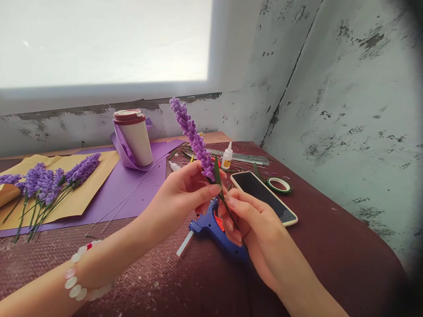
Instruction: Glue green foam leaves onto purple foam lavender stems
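Observation:
A handmade lavender stem [193, 134], its purple head tilted up to the left, is held between both hands in front of me. My left hand [188, 187] pinches it just under the flower head, beside a narrow green leaf [217, 171]. Lower down, the fingers of my right hand [254, 215] close around the thin green stalk. Below the hands lies a blue glue gun [211, 224] with a clear glue stick [185, 243] sticking out; my right hand partly hides it.
Several finished lavender stems [49, 185] lie on brown paper [95, 187] at left, over purple paper [145, 198]. Behind stand a lidded cup [140, 141] and a small glue bottle [227, 156]. A phone [264, 196], green tape roll [279, 185] and wires [247, 157] lie at right.

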`<act>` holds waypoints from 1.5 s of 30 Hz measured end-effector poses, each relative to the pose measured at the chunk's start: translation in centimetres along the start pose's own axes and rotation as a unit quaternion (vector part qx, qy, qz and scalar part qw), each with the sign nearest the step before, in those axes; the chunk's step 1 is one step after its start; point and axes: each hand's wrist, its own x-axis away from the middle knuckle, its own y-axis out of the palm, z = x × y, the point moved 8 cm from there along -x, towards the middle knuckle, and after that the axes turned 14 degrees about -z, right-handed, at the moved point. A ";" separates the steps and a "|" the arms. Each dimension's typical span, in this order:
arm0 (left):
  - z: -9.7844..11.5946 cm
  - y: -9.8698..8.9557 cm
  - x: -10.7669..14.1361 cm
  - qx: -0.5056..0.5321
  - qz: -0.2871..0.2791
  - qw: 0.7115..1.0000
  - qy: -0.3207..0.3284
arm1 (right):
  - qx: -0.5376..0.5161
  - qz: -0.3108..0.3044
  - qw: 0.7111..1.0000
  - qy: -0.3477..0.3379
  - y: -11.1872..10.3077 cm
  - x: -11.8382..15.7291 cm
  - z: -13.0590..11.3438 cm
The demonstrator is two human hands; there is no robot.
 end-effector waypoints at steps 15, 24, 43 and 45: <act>0.2 0.0 0.1 -0.035 0.027 0.999 -0.020 | -0.093 -0.042 0.994 0.041 0.5 -0.2 0.6; 0.1 0.4 0.2 -0.151 0.022 0.985 -0.081 | 0.112 0.029 0.993 0.000 -0.4 0.3 0.0; -1.2 0.2 0.7 -0.126 0.018 0.974 -0.188 | 0.157 0.021 0.987 -0.007 -0.1 0.6 0.1; -1.0 0.4 0.6 -0.120 0.013 0.975 -0.185 | 0.125 0.012 0.992 -0.002 -0.1 0.6 0.3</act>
